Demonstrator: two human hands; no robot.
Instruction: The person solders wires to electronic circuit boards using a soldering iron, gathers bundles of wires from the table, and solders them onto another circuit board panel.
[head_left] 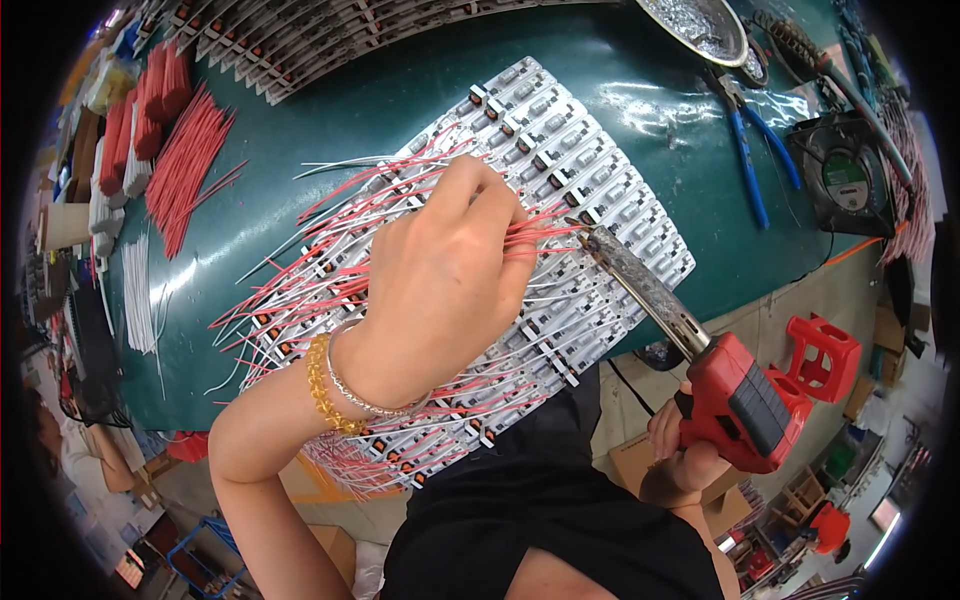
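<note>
My left hand (450,255) is closed around several thin red wires (540,232), their ends sticking out to the right past my fingers. Beneath it lies a slanted panel of small grey-white modules (600,170) in rows, with red and white wires running off to the left. In my right hand (680,450) is a red and black soldering gun (740,405). Its long metal barrel (650,290) points up and left, and the tip sits close to the wire ends held by my left hand. Whether the tip touches them I cannot tell.
Bundles of red wires (190,160) and white wires (138,290) lie on the green table (330,115) at left. More module panels (270,45) stand at the back. To the right are blue-handled pliers (750,150), a metal bowl (700,30), a black fan (850,175) and a red stool (822,358).
</note>
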